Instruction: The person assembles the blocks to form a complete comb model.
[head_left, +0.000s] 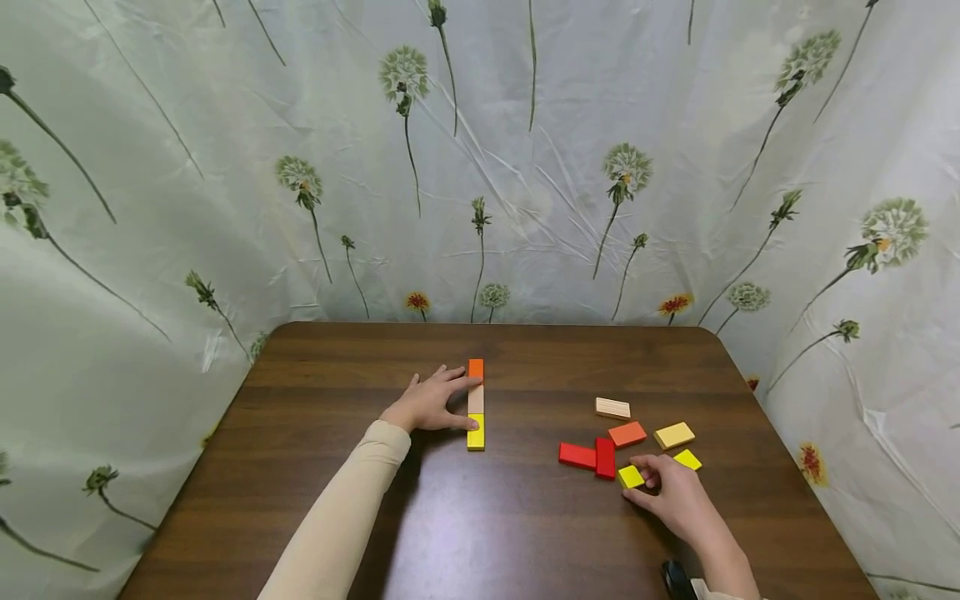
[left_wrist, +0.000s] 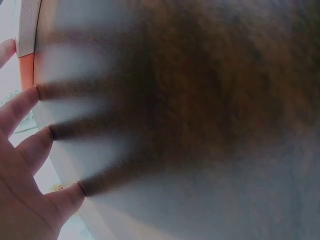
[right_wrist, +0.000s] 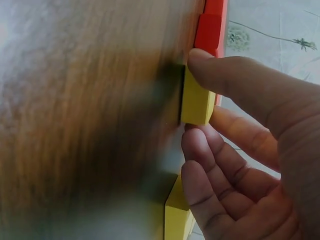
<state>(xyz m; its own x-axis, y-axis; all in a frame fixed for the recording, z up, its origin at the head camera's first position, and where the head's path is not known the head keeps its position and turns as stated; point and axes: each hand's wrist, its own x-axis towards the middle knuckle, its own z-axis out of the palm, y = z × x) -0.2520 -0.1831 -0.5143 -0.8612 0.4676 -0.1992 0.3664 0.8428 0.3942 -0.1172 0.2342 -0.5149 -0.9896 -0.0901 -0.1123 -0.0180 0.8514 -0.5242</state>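
My left hand (head_left: 427, 403) lies with spread fingers beside a straight row of blocks. Its index finger reaches over where the orange block (head_left: 476, 367) meets the plain wooden block (head_left: 476, 401), and its thumb is on the yellow block (head_left: 476, 441) at the near end. On the right, my right hand (head_left: 681, 493) pinches a small yellow block (head_left: 631, 477) between thumb and fingers, low at the tabletop. Close to its left lie two red blocks, one lengthwise (head_left: 577, 455) and one crosswise (head_left: 605, 458), touching. Another yellow block (head_left: 687, 459) sits behind that hand, partly covered.
Farther back on the right are a ribbed wooden block (head_left: 612, 408), an orange-red block (head_left: 627, 434) and a pale yellow block (head_left: 674, 435). The brown table (head_left: 360, 354) ends at a flower-printed curtain (head_left: 525, 208).
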